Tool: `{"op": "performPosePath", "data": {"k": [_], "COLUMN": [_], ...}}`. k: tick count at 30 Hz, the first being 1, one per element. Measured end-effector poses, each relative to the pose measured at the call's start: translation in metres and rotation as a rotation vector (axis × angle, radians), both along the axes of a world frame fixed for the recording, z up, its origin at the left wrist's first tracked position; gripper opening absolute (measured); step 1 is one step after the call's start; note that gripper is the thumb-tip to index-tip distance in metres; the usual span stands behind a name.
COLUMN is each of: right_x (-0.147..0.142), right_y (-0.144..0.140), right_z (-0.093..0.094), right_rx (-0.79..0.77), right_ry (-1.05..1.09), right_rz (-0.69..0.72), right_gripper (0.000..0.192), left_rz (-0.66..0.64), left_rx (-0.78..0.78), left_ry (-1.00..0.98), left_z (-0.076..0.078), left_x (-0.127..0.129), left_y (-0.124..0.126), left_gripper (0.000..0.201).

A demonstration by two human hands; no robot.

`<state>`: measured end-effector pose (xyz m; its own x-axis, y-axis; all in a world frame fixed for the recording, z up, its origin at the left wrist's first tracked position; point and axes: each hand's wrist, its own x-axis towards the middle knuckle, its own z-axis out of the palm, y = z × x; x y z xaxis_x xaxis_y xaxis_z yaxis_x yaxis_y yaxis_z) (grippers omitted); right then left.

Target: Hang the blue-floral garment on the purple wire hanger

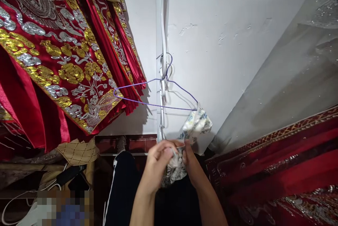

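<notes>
A white cloth (196, 124) with a blue-green floral print hangs in a bunch from the right corner of a purple wire hanger (148, 104). Another bunch of similar floral cloth (176, 169) is between my hands; whether the two bunches are one piece I cannot tell. My left hand (161, 159) grips the bunch with thumb and fingers from the left. From the right, my right hand (190, 164) closes on it, its fingers partly hidden. Both hands are below the hanger, near my lap.
The hanger hooks onto a white strip (163, 25) down the wall. Red embroidered garments (71, 60) hang at left, and more red fabric (290, 169) lies at right beneath clear plastic (285, 88). A beige quilted item (79, 150), black phone-like objects (78, 183) and a white cable sit lower left.
</notes>
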<state>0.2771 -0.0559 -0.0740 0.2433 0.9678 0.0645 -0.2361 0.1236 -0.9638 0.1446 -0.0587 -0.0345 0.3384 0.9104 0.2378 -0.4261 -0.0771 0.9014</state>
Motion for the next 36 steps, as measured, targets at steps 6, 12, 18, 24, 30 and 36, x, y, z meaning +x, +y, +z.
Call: {"op": "performPosePath", "data": {"k": [6,12,18,24,30,36], "right_x": [0.002,0.018,0.062,0.065,0.075,0.12], "right_y": [-0.01,0.002,0.049,0.125,0.164,0.147], "right_z": [0.01,0.041,0.086,0.089,0.052,0.052], "right_rx": [-0.074,0.088,0.108,0.324,0.264,0.23], "right_ry": [0.232,-0.077,-0.436,-0.566,-0.669,-0.724], "right_rz": [0.213,0.576,0.38,0.065,0.181,0.029], "right_gripper": [0.056,0.029,0.018,0.054,0.031,0.01], "left_rz": [0.144,-0.105,-0.228,-0.006,-0.02,0.203], "left_rx": [0.393,0.388,0.503,0.617,0.374,0.496], "left_ry": [0.379,0.594,1.04,1.584,1.867,1.727], "left_z": [0.022,0.028,0.006,0.033,0.048,0.073], "left_x": [-0.005,-0.027,-0.058,-0.109,-0.12,-0.131], "left_y": [-0.003,0.038,0.064,0.084,0.081,0.095], "left_gripper": [0.014,0.048,0.043,0.038,0.039,0.039]}}
